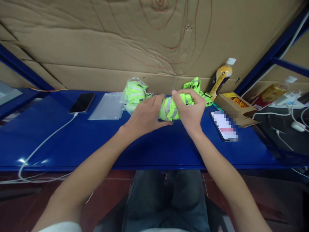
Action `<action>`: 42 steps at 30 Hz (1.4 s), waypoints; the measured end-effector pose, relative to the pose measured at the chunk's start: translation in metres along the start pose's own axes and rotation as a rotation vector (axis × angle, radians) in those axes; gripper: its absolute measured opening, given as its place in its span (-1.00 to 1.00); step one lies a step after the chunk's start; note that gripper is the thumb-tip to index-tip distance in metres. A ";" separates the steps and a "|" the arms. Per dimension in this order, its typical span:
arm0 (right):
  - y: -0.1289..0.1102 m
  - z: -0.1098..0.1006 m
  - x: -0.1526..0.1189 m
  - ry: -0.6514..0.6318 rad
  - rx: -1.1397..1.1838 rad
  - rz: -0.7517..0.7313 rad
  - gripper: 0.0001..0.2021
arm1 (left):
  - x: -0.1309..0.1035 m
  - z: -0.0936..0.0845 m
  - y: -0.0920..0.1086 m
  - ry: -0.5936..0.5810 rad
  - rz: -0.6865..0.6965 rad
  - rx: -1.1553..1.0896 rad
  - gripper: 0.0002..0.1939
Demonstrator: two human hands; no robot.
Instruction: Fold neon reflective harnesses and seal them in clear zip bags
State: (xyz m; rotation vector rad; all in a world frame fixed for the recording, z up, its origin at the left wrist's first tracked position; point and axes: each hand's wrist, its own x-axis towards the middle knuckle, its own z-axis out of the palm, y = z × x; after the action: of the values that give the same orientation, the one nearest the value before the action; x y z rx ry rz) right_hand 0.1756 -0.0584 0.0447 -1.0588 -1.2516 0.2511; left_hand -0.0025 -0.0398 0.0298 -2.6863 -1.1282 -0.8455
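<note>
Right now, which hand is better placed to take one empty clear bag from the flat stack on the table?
Probably the left hand. The stack of clear bags lies to its left, while the right hand grips the rolled vest on the far side.

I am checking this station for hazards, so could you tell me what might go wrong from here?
The rolled vest, gripped by the left hand and right hand, might unroll if either grip loosens. An elbow swing could hit the phone beside the right wrist, or the bottle behind.
</note>
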 end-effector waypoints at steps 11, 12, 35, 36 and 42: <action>0.017 0.014 -0.016 -0.047 0.024 -0.137 -0.62 | -0.001 0.022 0.004 0.133 0.070 0.136 -0.23; 0.017 0.014 -0.018 -0.085 0.042 -0.148 -0.61 | -0.001 0.023 0.003 0.143 0.075 0.112 -0.24; 0.029 -0.014 0.011 -0.689 0.138 -0.136 -0.86 | 0.002 0.013 -0.008 0.208 -0.016 -0.206 -0.33; 0.029 -0.010 0.007 -0.694 0.104 -0.142 -0.93 | 0.001 0.014 -0.005 0.185 -0.018 -0.167 -0.40; 0.024 0.008 -0.009 -0.627 -0.024 -0.127 -0.86 | -0.001 0.011 0.009 0.079 -0.097 -0.086 -0.50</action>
State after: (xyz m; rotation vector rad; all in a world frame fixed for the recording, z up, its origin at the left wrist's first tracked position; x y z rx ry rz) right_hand 0.1746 -0.0474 0.0204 -0.9449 -1.8795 0.4955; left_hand 0.0077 -0.0435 0.0212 -2.6579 -1.2398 -1.0281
